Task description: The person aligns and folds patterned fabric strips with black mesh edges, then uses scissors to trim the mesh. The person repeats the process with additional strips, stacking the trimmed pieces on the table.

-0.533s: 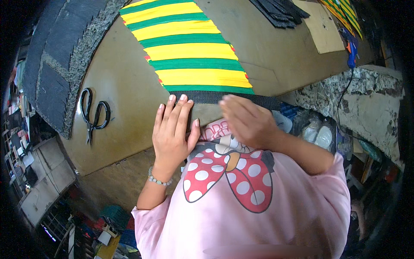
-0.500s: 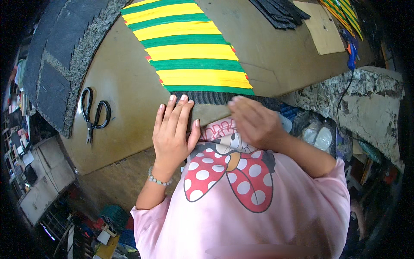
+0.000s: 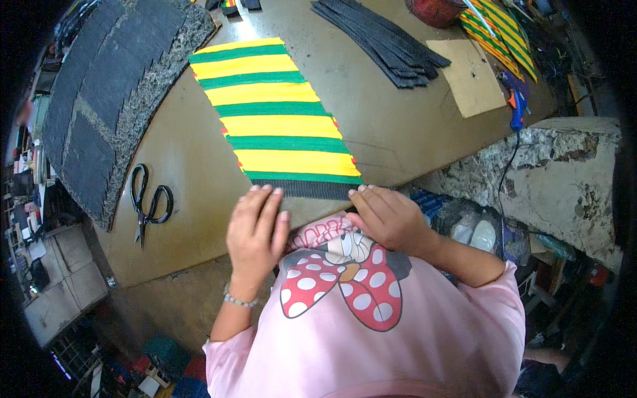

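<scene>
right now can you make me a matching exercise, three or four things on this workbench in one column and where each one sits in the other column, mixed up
Things:
1. striped woven panel
2. scissors
3. black strips
4. cardboard piece

Places:
a. on the table, out to the left of the left hand
b. far side of the table, fanned in a pile beyond the panel
c. its near edge under the fingertips of both hands, the right hand included
d. right end of the table, beside the black strips

Pairs: 1-c, 2-a, 3-b, 4-d
</scene>
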Tool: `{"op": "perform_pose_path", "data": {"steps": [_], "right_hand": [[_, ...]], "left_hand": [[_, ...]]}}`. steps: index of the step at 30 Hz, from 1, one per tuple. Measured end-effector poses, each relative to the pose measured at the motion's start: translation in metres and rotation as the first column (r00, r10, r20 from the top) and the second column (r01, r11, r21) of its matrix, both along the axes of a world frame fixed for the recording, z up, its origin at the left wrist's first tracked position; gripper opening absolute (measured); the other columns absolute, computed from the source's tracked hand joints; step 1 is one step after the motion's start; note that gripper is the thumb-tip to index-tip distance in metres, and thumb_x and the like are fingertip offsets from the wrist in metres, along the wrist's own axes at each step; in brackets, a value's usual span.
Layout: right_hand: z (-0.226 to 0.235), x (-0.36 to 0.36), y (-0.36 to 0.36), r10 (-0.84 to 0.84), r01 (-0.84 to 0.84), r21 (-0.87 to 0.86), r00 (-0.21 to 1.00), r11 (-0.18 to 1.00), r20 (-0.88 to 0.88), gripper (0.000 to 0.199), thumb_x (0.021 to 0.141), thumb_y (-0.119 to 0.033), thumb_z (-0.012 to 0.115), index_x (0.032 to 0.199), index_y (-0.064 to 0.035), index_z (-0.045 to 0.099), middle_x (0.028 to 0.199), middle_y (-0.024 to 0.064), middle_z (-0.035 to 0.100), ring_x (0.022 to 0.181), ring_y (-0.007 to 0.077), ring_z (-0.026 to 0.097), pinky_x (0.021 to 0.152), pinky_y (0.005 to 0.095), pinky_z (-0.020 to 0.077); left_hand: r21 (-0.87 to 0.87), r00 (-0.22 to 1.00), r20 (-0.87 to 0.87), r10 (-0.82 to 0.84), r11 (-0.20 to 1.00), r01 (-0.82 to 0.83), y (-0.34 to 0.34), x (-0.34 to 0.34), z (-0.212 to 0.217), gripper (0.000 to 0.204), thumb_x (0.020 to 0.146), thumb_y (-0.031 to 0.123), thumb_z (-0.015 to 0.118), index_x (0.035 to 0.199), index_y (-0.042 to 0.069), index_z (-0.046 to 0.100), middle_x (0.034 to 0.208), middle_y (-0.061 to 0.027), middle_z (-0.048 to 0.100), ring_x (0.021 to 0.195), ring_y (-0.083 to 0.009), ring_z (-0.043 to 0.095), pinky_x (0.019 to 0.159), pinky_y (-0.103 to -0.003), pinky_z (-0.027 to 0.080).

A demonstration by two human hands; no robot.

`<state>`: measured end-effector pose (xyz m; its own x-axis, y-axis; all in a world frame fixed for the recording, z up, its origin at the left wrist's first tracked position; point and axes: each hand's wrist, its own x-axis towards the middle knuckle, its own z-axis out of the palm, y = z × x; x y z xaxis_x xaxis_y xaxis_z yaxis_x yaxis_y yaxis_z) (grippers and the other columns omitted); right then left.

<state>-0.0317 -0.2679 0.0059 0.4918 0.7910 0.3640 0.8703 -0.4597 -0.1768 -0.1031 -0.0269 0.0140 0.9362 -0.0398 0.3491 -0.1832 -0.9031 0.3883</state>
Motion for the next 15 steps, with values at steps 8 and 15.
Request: {"op": "perform_pose_path", "data": {"steps": [8, 15], "right_hand": [[0.029, 0.17, 0.046, -0.21, 0.272, 0.154, 0.92, 0.95, -0.33, 0.029, 0.09, -0.024, 0.063, 0.078, 0.0021, 0.065, 0.075, 0.0201, 0.064, 0.065, 0.0292, 0.06, 0.062, 0.0395, 0.0483], [-0.029, 0.317, 0.069, -0.445, 0.46, 0.178, 0.888, 0.87, -0.118, 0.036, 0.082, -0.03, 0.072, 0.101, -0.0001, 0.072, 0.1, 0.0222, 0.067, 0.095, 0.0382, 0.064, 0.088, 0.0433, 0.0504]], "left_hand": [[-0.057, 0.998, 0.051, -0.046, 0.997, 0.049, 0.001, -0.004, -0.02, 0.023, 0.077, 0.014, 0.073, 0.098, 0.004, 0.069, 0.095, -0.0099, 0.062, 0.098, -0.0298, 0.059, 0.095, -0.047, 0.047], [-0.181, 0.967, 0.12, 0.227, 0.962, -0.204, -0.013, -0.003, -0.025, 0.017, 0.077, 0.006, 0.071, 0.093, 0.007, 0.069, 0.094, -0.0076, 0.06, 0.094, -0.0278, 0.059, 0.083, -0.041, 0.048]]}}
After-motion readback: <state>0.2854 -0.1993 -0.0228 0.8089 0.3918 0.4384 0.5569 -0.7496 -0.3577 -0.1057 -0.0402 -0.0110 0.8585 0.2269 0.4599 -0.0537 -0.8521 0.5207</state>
